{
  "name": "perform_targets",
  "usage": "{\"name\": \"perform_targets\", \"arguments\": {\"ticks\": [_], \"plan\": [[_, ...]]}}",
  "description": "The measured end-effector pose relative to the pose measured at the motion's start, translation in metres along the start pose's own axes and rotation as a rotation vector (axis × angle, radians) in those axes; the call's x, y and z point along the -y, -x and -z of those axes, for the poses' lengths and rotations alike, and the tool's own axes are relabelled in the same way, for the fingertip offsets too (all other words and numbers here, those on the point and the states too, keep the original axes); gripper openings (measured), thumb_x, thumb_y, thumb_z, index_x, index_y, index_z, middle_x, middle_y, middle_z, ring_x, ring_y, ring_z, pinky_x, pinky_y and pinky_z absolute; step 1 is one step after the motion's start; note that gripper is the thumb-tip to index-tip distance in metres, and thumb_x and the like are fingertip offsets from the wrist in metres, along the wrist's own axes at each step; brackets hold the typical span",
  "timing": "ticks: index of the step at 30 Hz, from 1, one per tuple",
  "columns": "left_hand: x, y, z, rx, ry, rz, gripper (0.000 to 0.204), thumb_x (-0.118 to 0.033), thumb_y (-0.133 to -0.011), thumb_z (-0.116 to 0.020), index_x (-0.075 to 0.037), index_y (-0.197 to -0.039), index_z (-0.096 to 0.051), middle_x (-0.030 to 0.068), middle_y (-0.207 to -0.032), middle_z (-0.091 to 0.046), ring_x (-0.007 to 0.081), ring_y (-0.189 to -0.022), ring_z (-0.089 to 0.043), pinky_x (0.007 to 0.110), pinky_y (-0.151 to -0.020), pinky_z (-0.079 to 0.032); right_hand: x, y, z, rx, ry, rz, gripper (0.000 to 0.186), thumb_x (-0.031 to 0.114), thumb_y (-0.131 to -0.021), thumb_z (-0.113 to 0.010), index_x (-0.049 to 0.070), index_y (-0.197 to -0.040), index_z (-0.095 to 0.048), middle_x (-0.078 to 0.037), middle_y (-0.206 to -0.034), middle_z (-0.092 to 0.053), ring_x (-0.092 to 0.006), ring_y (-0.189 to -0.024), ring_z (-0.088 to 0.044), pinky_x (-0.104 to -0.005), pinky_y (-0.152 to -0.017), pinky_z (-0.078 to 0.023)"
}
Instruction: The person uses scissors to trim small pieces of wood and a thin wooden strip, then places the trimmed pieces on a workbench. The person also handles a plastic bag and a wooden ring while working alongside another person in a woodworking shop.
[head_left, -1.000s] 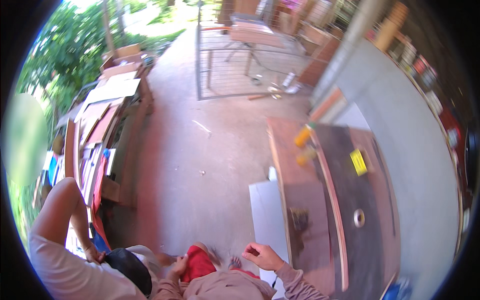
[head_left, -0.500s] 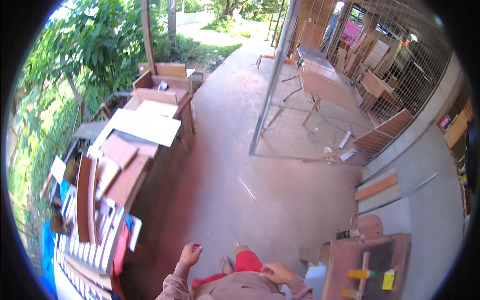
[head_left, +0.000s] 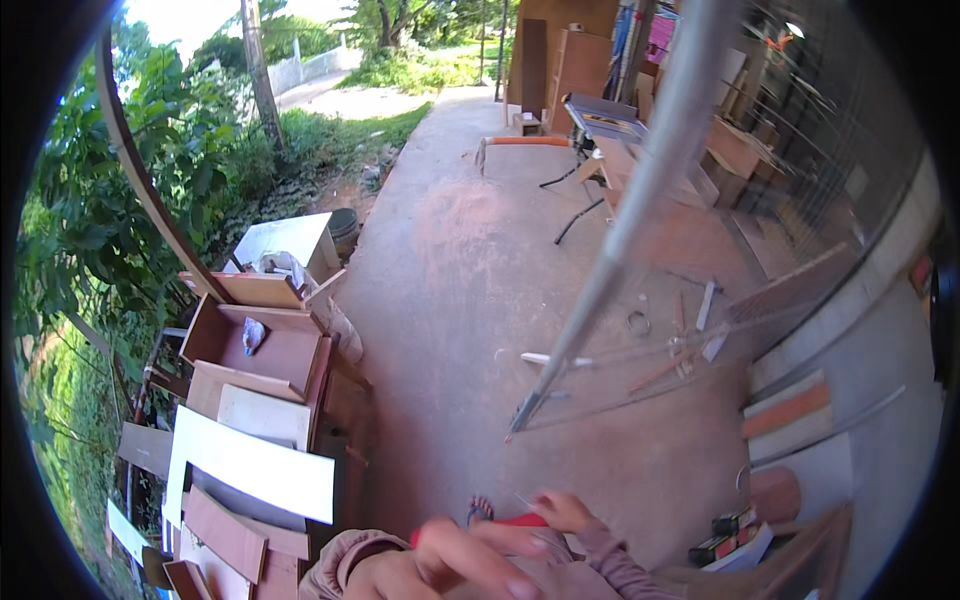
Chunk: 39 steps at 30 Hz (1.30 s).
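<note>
My left hand (head_left: 465,556) is across the front of my body, blurred, its fingers stretched out and apart, with nothing visible in them. Just to its right is my right hand (head_left: 563,511), its fingers drawn together. A thin pale sliver shows by these fingertips, too small to name. Neither hand touches the furniture or boards around me. Below the hands are my red shorts (head_left: 525,520) and one sandalled foot (head_left: 481,508) on the concrete floor.
A metal gate post (head_left: 640,210) with wire mesh leans through the view ahead right. Left stands a bench with a wooden drawer box (head_left: 262,345) and a white panel (head_left: 262,470). A white strip (head_left: 553,360) lies on the floor. Boards (head_left: 790,415) lean at the right wall.
The view has moved forward along the walkway, bringing the gate post and drawer box closer. My left hand has swung inward and right; my right hand has risen slightly.
</note>
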<state>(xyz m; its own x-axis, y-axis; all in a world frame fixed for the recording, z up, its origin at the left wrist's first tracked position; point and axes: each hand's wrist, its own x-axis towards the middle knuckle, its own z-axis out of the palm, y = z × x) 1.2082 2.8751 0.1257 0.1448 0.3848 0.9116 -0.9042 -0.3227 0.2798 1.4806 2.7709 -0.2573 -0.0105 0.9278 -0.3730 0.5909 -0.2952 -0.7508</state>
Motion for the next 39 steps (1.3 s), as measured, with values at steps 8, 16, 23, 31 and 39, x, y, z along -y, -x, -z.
{"name": "perform_targets", "arguments": {"ticks": [8, 16, 23, 31, 39], "plan": [[0.164, -0.107, 0.334, 0.091, 0.038, -0.145, 0.066, -0.067, -0.103, -0.061, -0.023, -0.151, -0.070, 0.0034, -0.151, -0.070, 0.0512, -0.143, -0.049, 0.074, -0.113, -0.033, 0.233, -0.440, 0.045, 0.257, -0.128, 0.322, 0.035, 0.032, -0.104, -0.073, 0.003, -0.123, -0.072, -0.014, -0.107, -0.079, -0.0237, -0.098, -0.075, -0.0411, -0.089, -0.059], [0.330, -0.287, 0.673, 0.112, -0.270, -0.165, 0.080, -0.078, -0.103, -0.049, -0.019, -0.154, -0.066, 0.0189, -0.143, -0.072, 0.0434, -0.139, -0.054, 0.054, -0.108, -0.046, 0.152, -0.735, 0.182, 0.157, 0.055, -0.286, 0.044, 0.034, -0.102, -0.076, 0.004, -0.133, -0.071, -0.016, -0.119, -0.078, -0.0277, -0.107, -0.076, -0.0415, -0.098, -0.059], [0.571, -0.290, 1.040, 0.331, -0.213, 0.823, 0.076, -0.060, -0.109, -0.053, 0.007, -0.143, -0.064, 0.0221, -0.133, -0.073, 0.0376, -0.124, -0.068, 0.047, -0.103, -0.051, 0.105, -0.937, 0.310, -0.372, -0.078, -0.508, 0.024, 0.025, -0.093, -0.082, 0.004, -0.103, -0.078, -0.016, -0.096, -0.081, -0.0260, -0.090, -0.078, -0.0401, -0.085, -0.062], [0.645, -0.136, 1.496, 0.186, -1.213, 1.890, 0.050, -0.043, -0.099, -0.078, -0.002, -0.129, -0.075, 0.0239, -0.122, -0.077, 0.0420, -0.122, -0.071, 0.047, -0.105, -0.055, 0.148, -1.322, 0.402, -0.102, -0.151, -0.574, 0.035, 0.041, -0.095, -0.080, 0.008, -0.110, -0.080, -0.014, -0.103, -0.081, -0.0275, -0.096, -0.078, -0.0422, -0.090, -0.061], [0.627, -0.181, 1.683, -1.343, -0.654, 2.215, 0.029, -0.038, -0.107, -0.066, -0.010, -0.099, -0.068, 0.0061, -0.077, -0.067, 0.0230, -0.056, -0.062, 0.043, -0.048, -0.049, 0.153, -1.732, 0.594, -0.384, -0.164, -0.536, 0.035, 0.039, -0.086, -0.087, 0.008, -0.102, -0.080, -0.017, -0.096, -0.081, -0.0309, -0.093, -0.079, -0.0437, -0.084, -0.061]]}}
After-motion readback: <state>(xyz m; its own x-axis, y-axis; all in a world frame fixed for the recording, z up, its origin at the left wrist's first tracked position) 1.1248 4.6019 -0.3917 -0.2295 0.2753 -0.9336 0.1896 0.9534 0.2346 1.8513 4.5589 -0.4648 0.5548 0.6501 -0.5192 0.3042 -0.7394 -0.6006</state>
